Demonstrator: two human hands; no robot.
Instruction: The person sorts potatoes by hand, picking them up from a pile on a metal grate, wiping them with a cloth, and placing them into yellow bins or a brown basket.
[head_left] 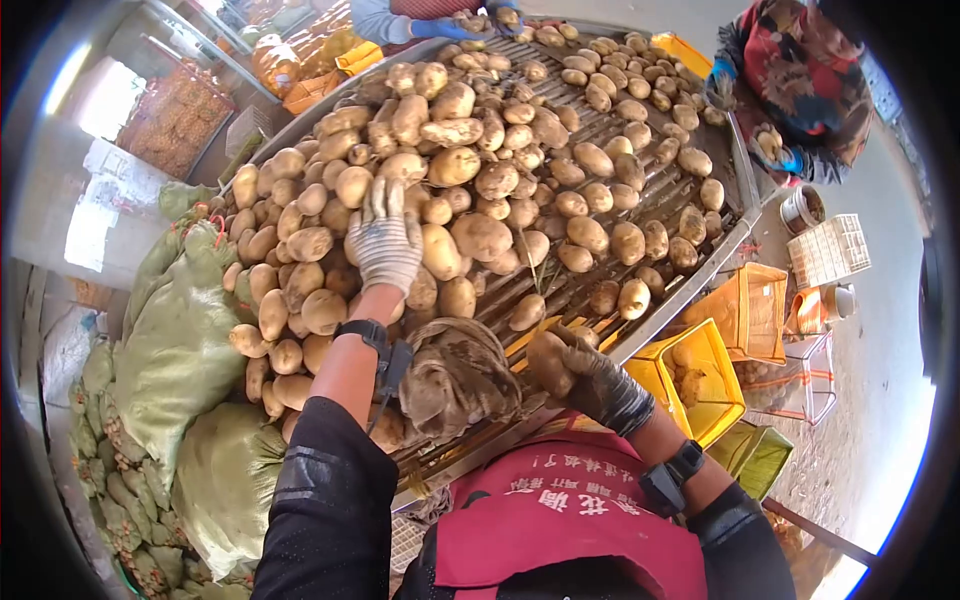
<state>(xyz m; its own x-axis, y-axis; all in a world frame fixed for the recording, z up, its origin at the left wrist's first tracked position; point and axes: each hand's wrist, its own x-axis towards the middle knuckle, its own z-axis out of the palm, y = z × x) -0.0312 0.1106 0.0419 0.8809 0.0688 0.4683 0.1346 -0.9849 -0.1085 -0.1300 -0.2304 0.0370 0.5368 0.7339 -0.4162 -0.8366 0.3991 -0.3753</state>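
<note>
My left hand (385,240), in a pale striped work glove, lies on the heap of potatoes (310,243) with its fingers stretched out. Its fingertips touch potatoes near the middle of the pile. Close to my apron at the table's near edge, my right hand (610,385) wears a dark, dirty glove and is closed around a potato (550,362). A crumpled brown cloth (458,378) sits between my two arms, on the near side of the heap. More potatoes lie spread over the slatted table (570,285) beyond.
Full green sacks (180,350) crowd the left side. To the right stand a yellow crate (725,385) with potatoes inside, an orange crate (752,310) and a white basket (830,250). Two co-workers with blue gloves handle potatoes at the far side and far right corner.
</note>
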